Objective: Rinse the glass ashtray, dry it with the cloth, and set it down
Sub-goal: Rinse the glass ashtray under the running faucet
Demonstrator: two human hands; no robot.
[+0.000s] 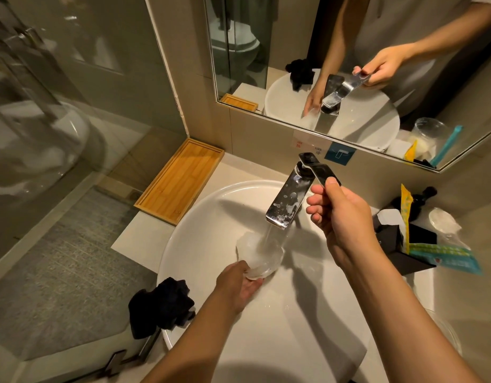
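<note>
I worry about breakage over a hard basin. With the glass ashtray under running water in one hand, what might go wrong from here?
1. The left hand alone holds the wet glass ashtray by its near edge; it could slip and hit the white basin.
2. Water strikes the ashtray directly, so spray may reach the items on the counter.
3. The black cloth hangs over the basin rim and may get splashed before drying.

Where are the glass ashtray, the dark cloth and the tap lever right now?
glass ashtray [262, 254]: head view, on its water-filled bowl under the stream.
dark cloth [161, 306]: head view, on the middle of the crumpled bundle at the basin's left edge.
tap lever [320, 170]: head view, on its flat chrome blade.
</note>
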